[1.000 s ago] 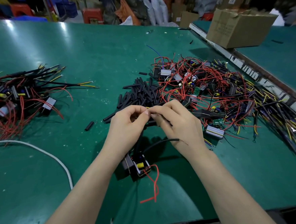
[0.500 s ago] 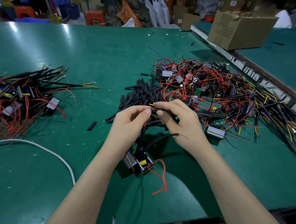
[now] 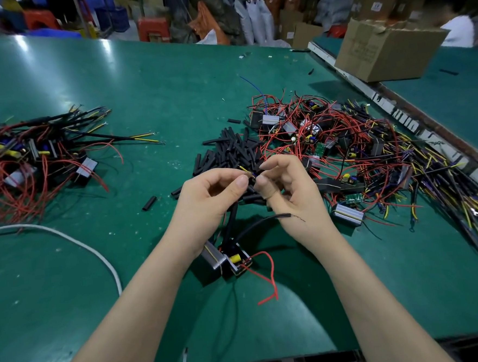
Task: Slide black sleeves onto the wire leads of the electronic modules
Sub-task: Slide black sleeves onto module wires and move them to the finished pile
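Sleeving, in hand: left hand (image 3: pixel 213 195) pinches yellow lead (image 3: pixel 244 169); right hand (image 3: pixel 286 183) pinches black sleeve (image 3: pixel 256 175). Keep tip w/ bore aligned, feed straight.

A green table (image 3: pixel 146 82) carries a heap of loose black sleeves (image 3: pixel 231 150) at its middle, touching a big tangle of modules with red wires (image 3: pixel 343 145) on the right. A second tangle (image 3: pixel 29 158) lies far left, near a white cable (image 3: pixel 75 243). One module (image 3: pixel 226 259) sits near the front edge, and a cardboard box (image 3: pixel 387 49) stands at the back right.
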